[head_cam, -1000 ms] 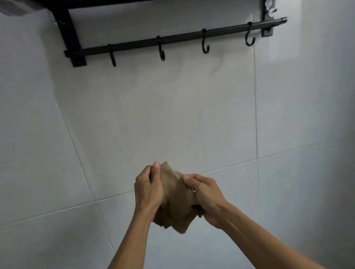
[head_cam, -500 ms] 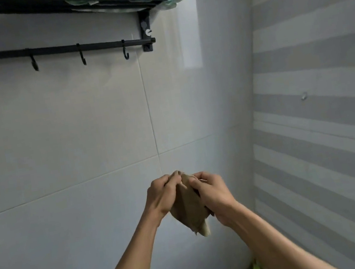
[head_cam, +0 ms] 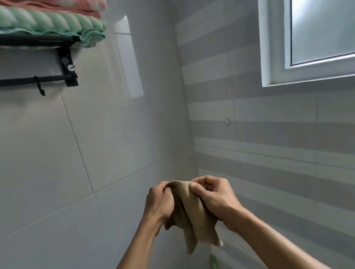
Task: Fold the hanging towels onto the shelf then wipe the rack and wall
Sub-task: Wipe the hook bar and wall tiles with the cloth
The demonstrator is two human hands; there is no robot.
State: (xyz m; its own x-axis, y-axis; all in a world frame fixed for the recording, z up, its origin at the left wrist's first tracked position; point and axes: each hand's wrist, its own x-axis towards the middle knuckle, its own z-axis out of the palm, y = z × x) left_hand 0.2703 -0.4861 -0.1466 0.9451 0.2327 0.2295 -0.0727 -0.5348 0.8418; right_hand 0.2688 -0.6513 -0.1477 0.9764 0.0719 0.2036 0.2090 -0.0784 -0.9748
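head | tan cloth (head_cam: 191, 213) bunched, creased | left hand (head_cam: 159, 204), right hand (head_cam: 216, 195) fingers grasping it

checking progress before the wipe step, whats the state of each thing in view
left hand: grips the tan cloth
right hand: grips the tan cloth
tan cloth: bunched, ends hanging
green towel: folded on the shelf
pink towel: folded on top of the green towel
hooks: bare
window: shut
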